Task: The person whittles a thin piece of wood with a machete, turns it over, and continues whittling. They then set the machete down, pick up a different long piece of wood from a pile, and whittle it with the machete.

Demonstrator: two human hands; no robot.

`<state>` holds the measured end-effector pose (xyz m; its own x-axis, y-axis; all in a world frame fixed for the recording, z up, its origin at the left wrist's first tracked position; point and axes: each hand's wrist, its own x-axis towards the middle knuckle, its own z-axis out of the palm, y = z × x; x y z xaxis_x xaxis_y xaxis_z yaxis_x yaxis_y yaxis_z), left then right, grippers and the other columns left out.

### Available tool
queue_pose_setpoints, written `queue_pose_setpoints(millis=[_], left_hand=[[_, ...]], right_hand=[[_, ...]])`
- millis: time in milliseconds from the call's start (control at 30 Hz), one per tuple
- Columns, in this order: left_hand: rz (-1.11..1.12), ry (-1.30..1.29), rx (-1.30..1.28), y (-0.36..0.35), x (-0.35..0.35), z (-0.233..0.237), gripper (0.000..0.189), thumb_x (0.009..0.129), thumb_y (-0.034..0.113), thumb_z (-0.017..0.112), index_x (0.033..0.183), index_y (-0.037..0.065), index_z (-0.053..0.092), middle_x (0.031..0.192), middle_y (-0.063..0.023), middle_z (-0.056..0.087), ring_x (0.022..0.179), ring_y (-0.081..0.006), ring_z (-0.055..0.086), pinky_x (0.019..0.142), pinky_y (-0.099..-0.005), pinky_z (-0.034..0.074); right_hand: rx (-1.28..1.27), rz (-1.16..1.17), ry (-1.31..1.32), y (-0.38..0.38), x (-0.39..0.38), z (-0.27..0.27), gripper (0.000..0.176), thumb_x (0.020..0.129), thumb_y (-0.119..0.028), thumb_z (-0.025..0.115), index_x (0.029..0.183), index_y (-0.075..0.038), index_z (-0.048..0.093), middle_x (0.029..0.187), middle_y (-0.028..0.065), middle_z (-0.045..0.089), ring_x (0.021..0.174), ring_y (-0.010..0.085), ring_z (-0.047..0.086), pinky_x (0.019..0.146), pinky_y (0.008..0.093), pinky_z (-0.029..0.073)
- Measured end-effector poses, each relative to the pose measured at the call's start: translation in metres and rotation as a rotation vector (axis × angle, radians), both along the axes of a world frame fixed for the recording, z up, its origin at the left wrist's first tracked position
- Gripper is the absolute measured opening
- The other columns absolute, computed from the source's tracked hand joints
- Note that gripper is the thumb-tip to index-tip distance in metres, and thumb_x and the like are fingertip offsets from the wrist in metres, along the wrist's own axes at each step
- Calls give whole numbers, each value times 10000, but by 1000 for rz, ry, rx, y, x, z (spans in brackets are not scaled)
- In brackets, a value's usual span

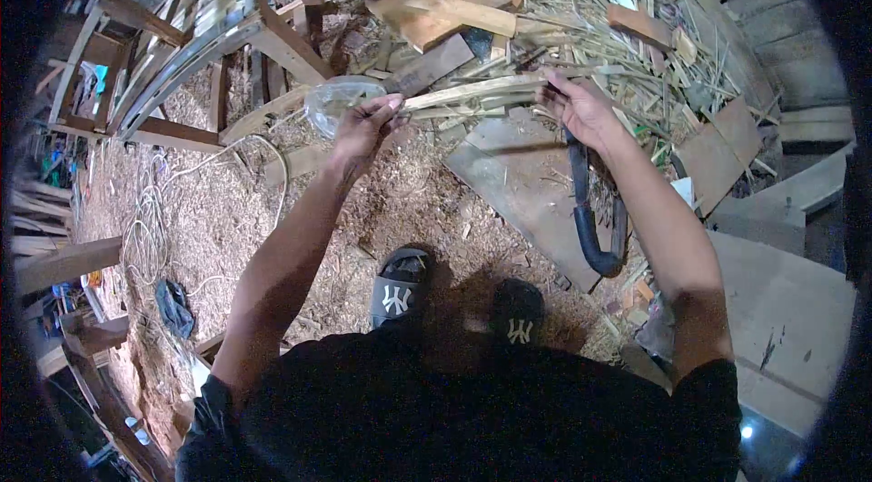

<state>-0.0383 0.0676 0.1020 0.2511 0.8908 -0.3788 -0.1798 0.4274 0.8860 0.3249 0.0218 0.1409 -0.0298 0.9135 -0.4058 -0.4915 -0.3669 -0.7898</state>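
Observation:
A thin, pale strip of wood stretches between my two hands, above the littered floor. Its left end is pinched in the fingers of my left hand. The thumb and fingers of my right hand close on the other end. Just below my right hand is a dark tool with a curved black handle, overlapping a flat board. A clear plastic bag lies beyond my left hand.
Scrap strips and offcuts pile up ahead. A wooden chair frame stands at the upper left, with a coiled pale cord below it. Wood shavings cover the floor around my sandals. A large panel is at the right.

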Motion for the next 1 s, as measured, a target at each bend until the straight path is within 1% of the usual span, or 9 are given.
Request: queue_pose_setpoints(millis=[33,167,267,300,367,500,600,767,1000], left_hand=[[5,-2,29,5,-4,4,264,931,118,647,1135,-48,637,1023,-87,681,856,-149,657,777,-259,553],[84,131,73,13,-22,46,270,929,90,638,1140,-78,622,1053,-119,674,904,-185,665,840,-293,567],[204,49,113,17,-44,68,314,936,125,639,1190,-57,612,1106,-103,668,992,-163,645,848,-251,514],[222,1,155,18,-53,73,324,930,105,640,1198,-73,598,1109,-121,664,1002,-185,647,881,-270,519],[268,-70,220,19,-73,83,349,921,58,635,1217,-112,559,1115,-165,652,1011,-239,650,965,-324,519],[365,4,298,2,-109,113,349,928,78,632,1204,-122,559,1094,-157,657,991,-227,656,928,-313,525],[465,57,336,-11,-137,127,356,929,88,632,1202,-128,558,1076,-149,658,982,-223,656,922,-312,524],[614,78,359,-36,-175,147,317,937,47,608,1206,-114,566,1061,-140,661,914,-190,655,842,-287,548],[706,73,394,-74,-232,154,303,934,71,625,1176,-105,576,1065,-146,649,916,-197,654,860,-300,550]], right_hand=[[2,-6,2,7,-4,4,218,913,-132,667,1077,8,634,945,76,667,814,189,668,744,327,601],[118,-29,-13,36,-30,21,202,926,-142,653,1049,16,625,959,82,669,845,184,681,773,281,597],[144,19,-1,59,-55,42,185,925,-136,652,1031,15,629,931,95,679,816,192,688,774,287,599],[134,45,27,67,-62,49,151,910,-101,666,972,33,633,951,90,647,840,196,667,754,307,617],[174,75,28,81,-82,60,144,911,-100,665,972,26,633,942,88,646,836,196,668,747,302,618],[278,146,34,103,-127,82,130,918,-107,656,978,7,636,956,99,653,826,198,672,715,296,618],[269,259,26,114,-159,97,123,927,-114,646,976,-2,637,981,114,664,827,197,674,717,293,612],[406,321,109,122,-216,103,134,937,-112,629,1007,-7,674,979,74,673,837,188,671,718,306,614],[401,396,130,116,-283,116,138,925,-101,643,1005,9,666,952,69,668,818,182,669,719,321,614]])
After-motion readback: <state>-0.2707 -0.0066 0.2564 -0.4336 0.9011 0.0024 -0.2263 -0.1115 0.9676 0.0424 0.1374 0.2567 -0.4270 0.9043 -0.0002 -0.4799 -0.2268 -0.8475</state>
